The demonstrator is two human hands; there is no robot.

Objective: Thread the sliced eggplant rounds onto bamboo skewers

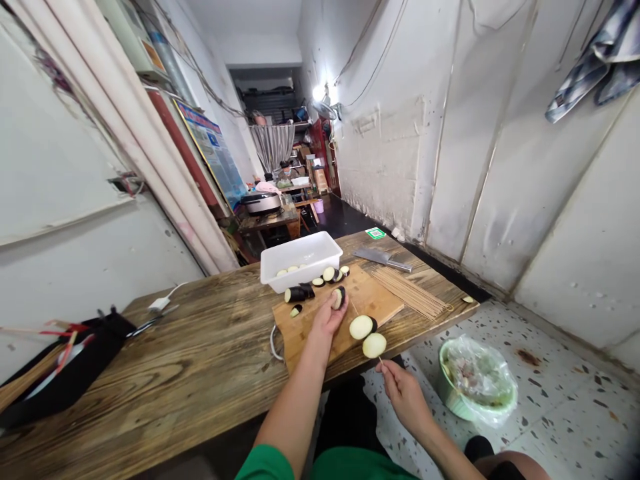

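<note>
Two round, pale-fleshed eggplant slices (374, 345), cut faces smooth and creamy with faint greenish tint, one edged in dark skin; threaded on one thin, light wooden skewer (381, 361), at the near edge of the brown wood-plank surface (200, 347).

One right hand (401, 392), thumb and fingers pinched together on the skewer's lower end, just off that near edge.

One left hand (327, 316), fingers clamped on a thick, dark-skinned eggplant piece (339, 298) with pale cut face, over the rectangular tan wooden cutting board (307, 337). The board lies toward the surface's right end.

One sliced length of glossy purple-black eggplant (299, 293), lying near the board's far edge; further cut eggplant pieces (331, 274) to its right, one small end piece just below.

One rectangular white plastic tub (320, 252), by the surface's far edge, pale slices inside.

One broad-bladed metal cleaver (383, 259), near the surface's right edge; beside it, one bundle of slender wooden skewers (413, 293), reaching toward the near right corner.

One green-and-white square-code sticker (375, 233), at the far right corner; lettering too small to read.

One blue wall poster (213, 150), print illegible.

One pale green bin (457, 400) lined with clear plastic, on the speckled floor (560, 413).
</note>
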